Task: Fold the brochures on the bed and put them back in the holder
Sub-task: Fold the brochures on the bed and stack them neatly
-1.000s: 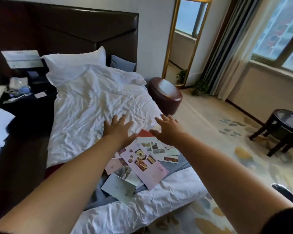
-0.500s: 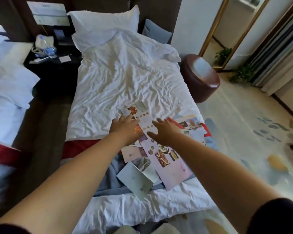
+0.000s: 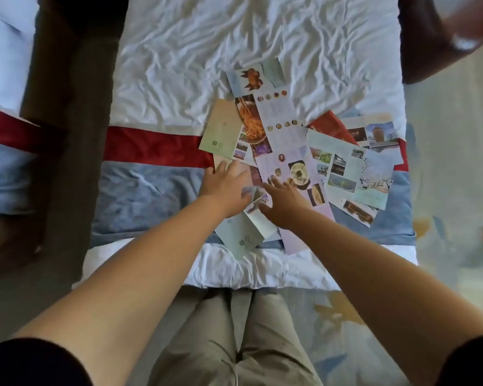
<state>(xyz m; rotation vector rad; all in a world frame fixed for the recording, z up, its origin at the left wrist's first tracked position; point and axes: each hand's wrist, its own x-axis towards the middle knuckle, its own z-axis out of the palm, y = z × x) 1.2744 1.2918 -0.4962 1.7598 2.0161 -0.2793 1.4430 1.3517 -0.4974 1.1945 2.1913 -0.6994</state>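
Observation:
Several unfolded brochures lie spread over the foot of the bed point(image 3: 179, 87). A long pink brochure with food photos point(image 3: 279, 129) runs down the middle. To its right lies a pale blue brochure with landscape photos point(image 3: 346, 165), partly over a red one point(image 3: 332, 126). A green-beige leaflet point(image 3: 221, 129) sits to the left, and a pale folded leaflet point(image 3: 240, 238) lies near the bed's front edge. My left hand point(image 3: 226, 188) rests flat on the papers, fingers straight. My right hand point(image 3: 282, 201) lies on the pink brochure, fingers spread. No holder is in view.
A red and blue bed runner point(image 3: 151, 151) crosses the white sheet under the brochures. A second bed point(image 3: 3, 65) stands at the left across a dark gap. A brown round stool point(image 3: 435, 37) is at the top right. Patterned carpet point(image 3: 452, 190) lies to the right.
The view has tilted down from the headboard to the foot of the bed. Both hands have drawn back toward me over the brochures and now sit lower on the pile.

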